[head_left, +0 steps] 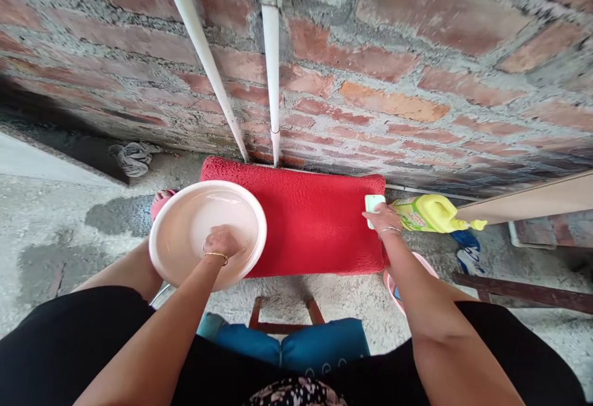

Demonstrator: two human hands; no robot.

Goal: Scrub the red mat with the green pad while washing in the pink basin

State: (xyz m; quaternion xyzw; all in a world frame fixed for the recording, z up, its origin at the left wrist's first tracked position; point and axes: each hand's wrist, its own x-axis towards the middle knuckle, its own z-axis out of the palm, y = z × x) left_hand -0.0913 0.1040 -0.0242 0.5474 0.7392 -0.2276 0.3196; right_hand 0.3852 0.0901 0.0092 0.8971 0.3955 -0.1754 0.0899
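Note:
A pale pink basin (156, 233) of water rests at the left end of a red cloth-covered bench (319, 227). My left hand (222, 242), with a thin bangle at its wrist, dips into the basin. Its fingers are curled, and whatever they may hold cannot be made out. At the bench's right end, my right hand (384, 215) grips a flat, pale green, rectangular thing (374, 201) with rounded corners, its exact kind unclear. Just beyond that hand is a yellow detergent bottle (424, 213), reaching past the cloth's edge.
Two white pipes (272, 54) run down the brick wall (384, 54) behind the bench. A pink tub (424, 264) is partly hidden under my right arm. Blue slippers (467, 250) and a wooden bar (523, 291) are at right, a grey rag (134, 157) at left.

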